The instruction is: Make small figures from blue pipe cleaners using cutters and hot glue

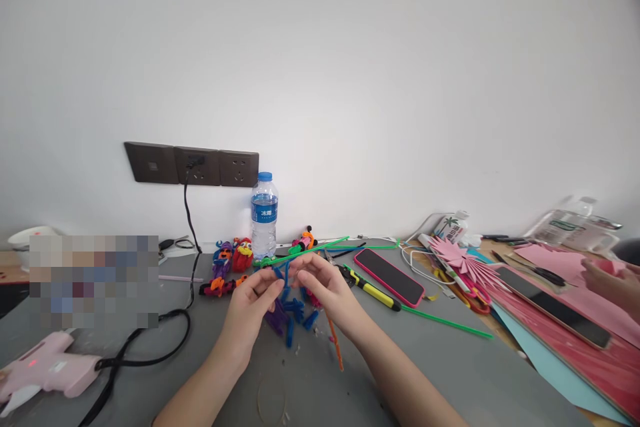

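Note:
My left hand and my right hand meet over the grey table, both pinched on a blue pipe cleaner held between them. Under the hands lie more bent blue pieces, a purple piece and an orange pipe cleaner. A long green pipe cleaner lies just behind my fingers. Small pipe-cleaner figures stand to the left of a water bottle.
A pink glue gun lies at the front left, its black cord running to the wall sockets. A phone in a pink case, yellow-handled pliers, a green straw, pink paper crafts and another person's hand are on the right.

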A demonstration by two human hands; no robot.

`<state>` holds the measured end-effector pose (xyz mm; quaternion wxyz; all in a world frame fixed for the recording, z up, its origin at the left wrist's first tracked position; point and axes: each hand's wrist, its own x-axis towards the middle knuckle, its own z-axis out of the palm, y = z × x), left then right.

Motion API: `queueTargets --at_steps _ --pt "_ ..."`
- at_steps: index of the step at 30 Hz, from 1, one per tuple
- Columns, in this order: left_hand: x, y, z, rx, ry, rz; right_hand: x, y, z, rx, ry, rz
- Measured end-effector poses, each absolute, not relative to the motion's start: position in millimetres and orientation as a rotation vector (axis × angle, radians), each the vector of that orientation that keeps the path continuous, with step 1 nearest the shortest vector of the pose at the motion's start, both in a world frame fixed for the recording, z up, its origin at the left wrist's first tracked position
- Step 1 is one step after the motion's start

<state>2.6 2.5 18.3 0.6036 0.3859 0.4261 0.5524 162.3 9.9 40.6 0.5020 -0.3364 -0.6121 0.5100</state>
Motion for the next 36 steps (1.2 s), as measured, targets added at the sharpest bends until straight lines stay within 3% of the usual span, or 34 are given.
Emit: queueTargets --at_steps 19,31,36 --pt "3.5 0.8 20.1 0.956 1.004 1.275 163.7 14.6 37.0 -0.855 -1.449 1.257" --pt "6.1 -0.9 24.3 0.724 0.828 1.259 164.1 10.5 36.9 -0.832 -1.642 1.077" --pt "4.9 0.7 24.5 0.616 0.783 1.247 163.7 8.4 39.8 -0.821 -1.811 0.812"
